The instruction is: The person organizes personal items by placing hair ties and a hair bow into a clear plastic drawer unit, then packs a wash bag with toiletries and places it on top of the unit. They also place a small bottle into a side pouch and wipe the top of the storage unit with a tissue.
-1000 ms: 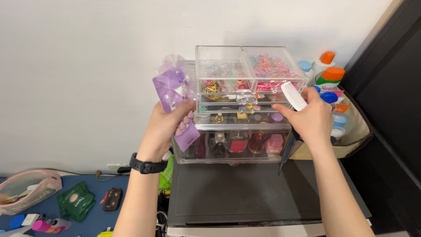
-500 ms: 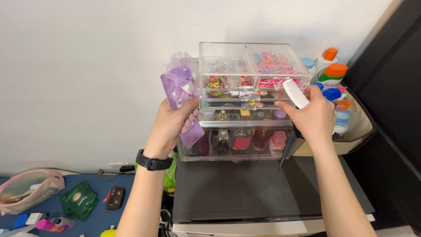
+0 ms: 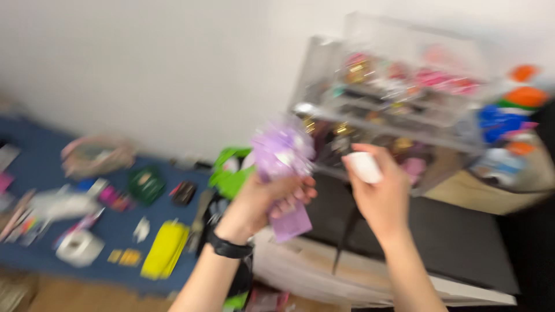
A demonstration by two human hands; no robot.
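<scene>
The view is blurred by head motion. My left hand, with a black wristband, grips a purple gift pouch with a frilly gathered top. My right hand holds a small white object, its shape unclear in the blur. Both hands are raised side by side in front of a clear plastic drawer organiser filled with small colourful items.
The organiser stands on a black surface against a white wall. Bottles with orange and blue caps sit at its right. To the left a blue mat holds several scattered pouches, a yellow item and a green bag.
The view has swung left and down, bringing the blue mat into sight. Both hands have come away from the organiser, still holding the purple pouch and the white object.
</scene>
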